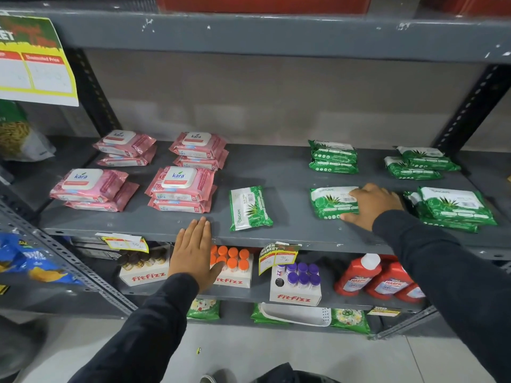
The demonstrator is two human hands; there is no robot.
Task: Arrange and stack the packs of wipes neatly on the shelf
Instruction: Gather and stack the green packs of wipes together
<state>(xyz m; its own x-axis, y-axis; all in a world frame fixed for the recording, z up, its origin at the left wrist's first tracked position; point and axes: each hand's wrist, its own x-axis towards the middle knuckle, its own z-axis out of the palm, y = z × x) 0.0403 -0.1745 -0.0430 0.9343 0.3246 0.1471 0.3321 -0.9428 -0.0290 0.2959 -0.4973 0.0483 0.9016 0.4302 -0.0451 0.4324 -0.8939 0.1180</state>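
On the grey shelf (287, 167), pink Kara wipe packs sit in two-high stacks at the left: front left stack (91, 189), front middle stack (181, 189), back left stack (125, 147) and back middle stack (199, 150). A single green Origami pack (250, 208) lies alone, turned lengthwise, near the front edge. My right hand (373, 204) grips the right end of another green pack (331, 203). More green packs are stacked at back middle (333, 157), back right (420, 163) and front right (453, 208). My left hand (193, 252) hovers flat and empty at the shelf's front edge.
The lower shelf holds Fitfizz boxes of tubes (297, 283), red Harpic bottles (373, 277) and price tags (278, 257). A yellow price sign (36, 62) hangs upper left. Perforated uprights (470, 106) frame the bay. Snack bags (27, 261) sit at the left.
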